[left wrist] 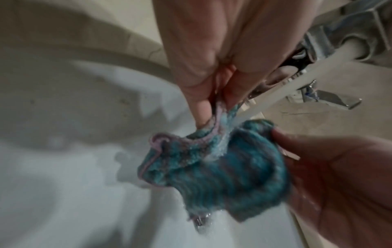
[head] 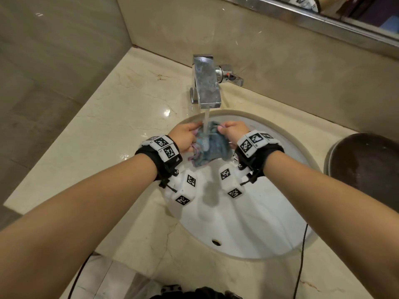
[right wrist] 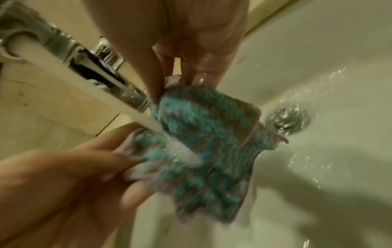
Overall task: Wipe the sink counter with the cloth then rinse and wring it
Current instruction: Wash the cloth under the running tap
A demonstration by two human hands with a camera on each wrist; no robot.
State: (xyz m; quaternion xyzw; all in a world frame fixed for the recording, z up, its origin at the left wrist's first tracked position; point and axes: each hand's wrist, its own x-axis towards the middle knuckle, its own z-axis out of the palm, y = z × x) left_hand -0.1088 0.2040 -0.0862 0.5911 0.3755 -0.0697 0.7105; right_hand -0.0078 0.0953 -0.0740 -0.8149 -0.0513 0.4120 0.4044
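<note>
Rinsing stage, with risks ordered from the largest thing to the smallest. The counter (head: pixel 112 126), pale marble and glossy, surrounds the sink (head: pixel 269 223) on all sides; water splashing off a bunched cloth would probably land back on it and undo the wiping. The sink itself is white, with its drain (right wrist: pixel 287 120) open and wet, so overflow seems unlikely unless the cloth drops onto the drain and covers it. The tap (head: pixel 206 80) runs a steady stream (head: pixel 206 121) straight down. A dark round object (head: pixel 364 165) sits at the counter's right edge, near enough to catch spray. The cloth (head: pixel 212 148), blue-green terry with a pale pink edge, hangs over the basin between the hands, directly under the stream. The left hand (head: pixel 183 138) pinches its upper left edge between thumb and fingers; the right hand (head: pixel 232 132) likewise grips the upper right edge. Both holds are at the border only, so the soaked, heavier fabric may slip free. The wrist bands (head: pixel 164 147) lie close to the stream and could get wet.
</note>
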